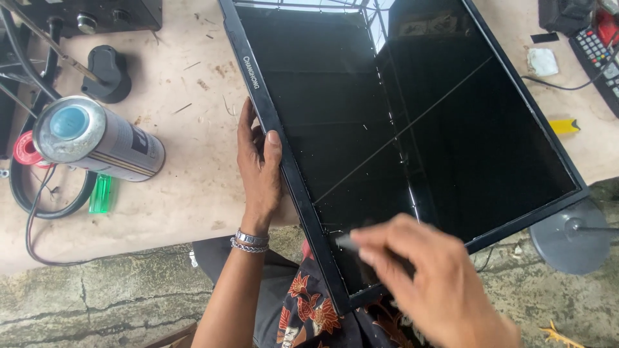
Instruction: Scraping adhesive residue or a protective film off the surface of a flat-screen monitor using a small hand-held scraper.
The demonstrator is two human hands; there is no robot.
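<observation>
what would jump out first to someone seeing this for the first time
A big black flat screen fills the middle, lying tilted across the workbench. The left hand grips its left frame edge, while the blurred right hand holds a small tool at the bottom edge. A silver spray can lies far left.

A large flat screen (pixel 412 129) with a thin black frame lies tilted across a tan table, its dark glass reflecting the surroundings. To its left a silver spray can (pixel 97 138) lies on its side, with a pale grey and dark label and a blue cap.
</observation>
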